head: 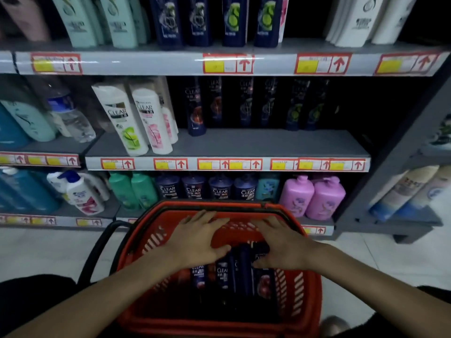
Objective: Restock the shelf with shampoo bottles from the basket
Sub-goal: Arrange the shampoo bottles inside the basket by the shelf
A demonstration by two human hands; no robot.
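Observation:
A red plastic basket (136, 242) stands on the floor in front of the shelf. Several dark blue shampoo bottles (223, 276) lie side by side in it. My left hand (199, 236) hovers over the bottles' upper ends, fingers spread, thumb touching a bottle top. My right hand (275, 242) is beside it with fingers spread, thumb resting on the bottles. Neither hand grips anything. The middle shelf (256, 142) holds one dark blue bottle (195, 106) at the front and more dark bottles (268, 103) set further back.
White bottles (136, 118) lean at the left of the middle shelf. Pink pump bottles (312, 196) and dark tubs (207, 187) fill the bottom shelf behind the basket. A black handle (97, 250) loops off the basket's left side. A grey side rack (402, 186) stands right.

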